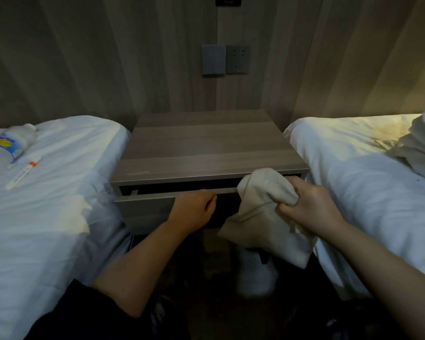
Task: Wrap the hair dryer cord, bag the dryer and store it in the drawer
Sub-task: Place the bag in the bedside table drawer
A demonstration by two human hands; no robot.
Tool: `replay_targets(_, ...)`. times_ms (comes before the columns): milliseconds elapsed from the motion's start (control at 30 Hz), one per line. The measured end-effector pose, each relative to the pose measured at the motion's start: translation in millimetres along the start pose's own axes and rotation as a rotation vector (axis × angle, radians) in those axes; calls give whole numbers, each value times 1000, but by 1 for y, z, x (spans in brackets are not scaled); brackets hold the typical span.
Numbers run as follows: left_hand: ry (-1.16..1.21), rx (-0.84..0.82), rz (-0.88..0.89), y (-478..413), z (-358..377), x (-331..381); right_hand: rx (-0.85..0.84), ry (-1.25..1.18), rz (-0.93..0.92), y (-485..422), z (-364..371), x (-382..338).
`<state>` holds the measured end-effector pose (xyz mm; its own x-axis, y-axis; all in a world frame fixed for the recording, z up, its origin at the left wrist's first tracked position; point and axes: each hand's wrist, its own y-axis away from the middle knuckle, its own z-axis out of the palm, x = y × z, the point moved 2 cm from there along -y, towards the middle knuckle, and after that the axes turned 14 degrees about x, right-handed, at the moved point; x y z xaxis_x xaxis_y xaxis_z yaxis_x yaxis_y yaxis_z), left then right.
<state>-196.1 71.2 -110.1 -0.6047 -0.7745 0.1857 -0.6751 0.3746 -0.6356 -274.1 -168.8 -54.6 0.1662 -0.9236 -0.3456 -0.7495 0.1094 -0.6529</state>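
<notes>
A wooden nightstand (206,143) stands between two beds. Its top drawer (145,209) is pulled out a little, leaving a dark gap under the tabletop. My left hand (194,208) grips the upper edge of the drawer front. My right hand (309,207) holds a cream cloth bag (263,212) bunched at its neck, in front of the drawer's right end. The bag bulges, and the hair dryer and its cord are hidden inside it.
White beds flank the nightstand, left bed (47,204) and right bed (353,173). A plastic water bottle (8,146) and a thin white stick with a red band (23,171) lie on the left bed. A wall socket (237,59) sits above. The floor below is dark.
</notes>
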Motion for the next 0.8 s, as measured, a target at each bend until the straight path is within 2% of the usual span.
replay_targets(67, -9, 140, 97, 0, -11, 2, 2, -32, -14, -3, -4, -4)
replay_targets(133, 33, 136, 28, -3, -14, -2, -8, -72, -1, -7, -8, -8)
replay_targets(300, 382, -138, -515, -19, -13, -19, 101, -216, 194, -22, -18, -20)
replay_targets(533, 796, -350, -985, -26, -36, -18, 92, -453, 460, -50, -26, -29)
replay_targets(600, 911, -498, -999, -18, -37, -19, 82, -525, 613, -53, -18, -25)
replay_targets(667, 888, -671, -974, -10, -32, -22, 59, -646, 834, -51, -7, -22)
replay_targets(800, 892, -818, -1050, 5, -18, -15, -30, -738, 1122, -32, 13, -13)
